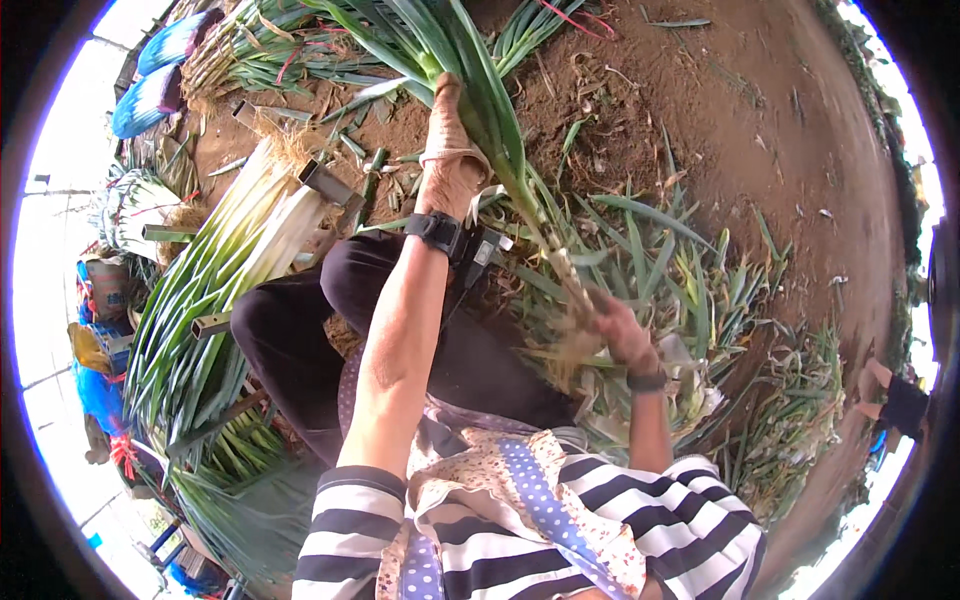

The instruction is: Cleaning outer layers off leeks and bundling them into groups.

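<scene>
My left hand [455,130], in a light beige wrap or glove, is closed round the green leaves of a long leek [520,190]. Its leaves fan out past the top edge, and the pale stem slants down to the right. Beside the lower stem, close to the root end, is my right hand [622,335]. Motion smears its fingers, so their grip does not show. Fine roots hang blurred below the stem. Loose leek leaves [690,280] and peelings are heaped under and to the right of my right hand.
A big stack of leeks [220,250] rests on a metal-bar frame [325,185] at my left. More leeks [250,50] lie at the far left near blue bundles [150,95]. Brown soil [790,130] stretches to the right. Another person's foot [875,385] shows at the right edge.
</scene>
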The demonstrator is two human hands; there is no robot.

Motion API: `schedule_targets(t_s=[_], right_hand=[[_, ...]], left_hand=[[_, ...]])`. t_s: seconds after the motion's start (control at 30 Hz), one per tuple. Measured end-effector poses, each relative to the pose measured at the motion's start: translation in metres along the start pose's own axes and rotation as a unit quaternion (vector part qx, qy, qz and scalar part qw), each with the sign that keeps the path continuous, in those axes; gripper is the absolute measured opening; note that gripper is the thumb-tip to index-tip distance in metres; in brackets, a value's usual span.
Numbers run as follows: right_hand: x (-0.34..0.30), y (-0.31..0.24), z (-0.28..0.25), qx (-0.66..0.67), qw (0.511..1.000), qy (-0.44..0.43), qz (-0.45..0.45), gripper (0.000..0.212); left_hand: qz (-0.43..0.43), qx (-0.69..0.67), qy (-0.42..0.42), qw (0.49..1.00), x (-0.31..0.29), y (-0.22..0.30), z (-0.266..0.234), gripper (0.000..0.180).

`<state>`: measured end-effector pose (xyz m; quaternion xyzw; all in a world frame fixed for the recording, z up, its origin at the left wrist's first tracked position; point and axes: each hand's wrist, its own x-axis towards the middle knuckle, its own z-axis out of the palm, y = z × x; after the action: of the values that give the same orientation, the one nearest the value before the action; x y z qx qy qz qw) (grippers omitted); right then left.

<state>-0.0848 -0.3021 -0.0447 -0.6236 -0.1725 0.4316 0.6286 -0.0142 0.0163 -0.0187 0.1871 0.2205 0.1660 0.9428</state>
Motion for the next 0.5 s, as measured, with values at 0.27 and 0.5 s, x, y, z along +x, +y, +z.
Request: schedule_targets(t_s=[0.27,0.5], right_hand=[[0.168,-0.072,0.047,-0.188,0.952,0.224,-0.095,0.038],[0.160,-0.047,0.020,0.517,0.846,-0.014,-0.130,0.023]], left_hand=[[0.065,0.089,-0.024,0.994,0.001,0.001,0.002,0.045],[0.134,0.056,-0.018,0.989,-0.010,0.031,0.012,0.033]])
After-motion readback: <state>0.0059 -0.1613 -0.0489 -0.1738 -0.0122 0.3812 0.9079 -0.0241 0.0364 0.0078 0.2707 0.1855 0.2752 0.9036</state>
